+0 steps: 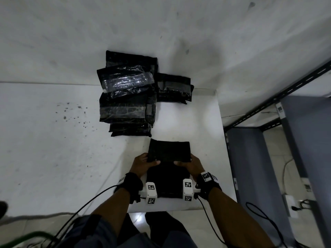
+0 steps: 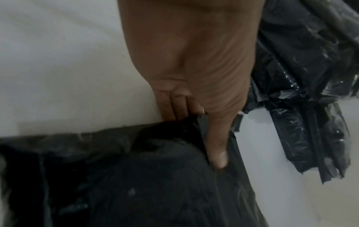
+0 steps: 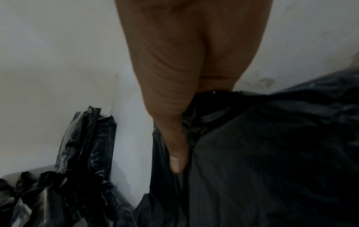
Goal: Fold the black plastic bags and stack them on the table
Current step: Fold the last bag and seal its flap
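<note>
Black plastic bag point(image 1: 169, 153) is lying on the white table point(image 1: 62, 158) right in front of you, mid-fold: you're holding the turned-over flap with the crease line at your fingers, rest of the bag running back toward you under the wrists. Your left hand point(image 1: 143, 164) is pinching the flap's left edge, thumb point(image 2: 217, 153) on top and fingers tucked under; your right hand point(image 1: 189, 164) is doing the same on the right edge, thumb point(image 3: 177, 159) pressing the film. Both hands are clamped on the bag. The stack of folded bags point(image 1: 128, 97) is sitting just beyond, near the wall point(image 1: 161, 24), with a smaller folded pile point(image 1: 174, 87) touching its right side. Risks as I'm judging them: the film is looking slick and crinkly, so the flap is likely springing open if you're releasing before flattening the crease; uneven pull between the hands is skewing the fold. The stack is already looking offset and sloppy, so dropping this one off-centre could be sliding layers out. The table edge is close on your right.
</note>
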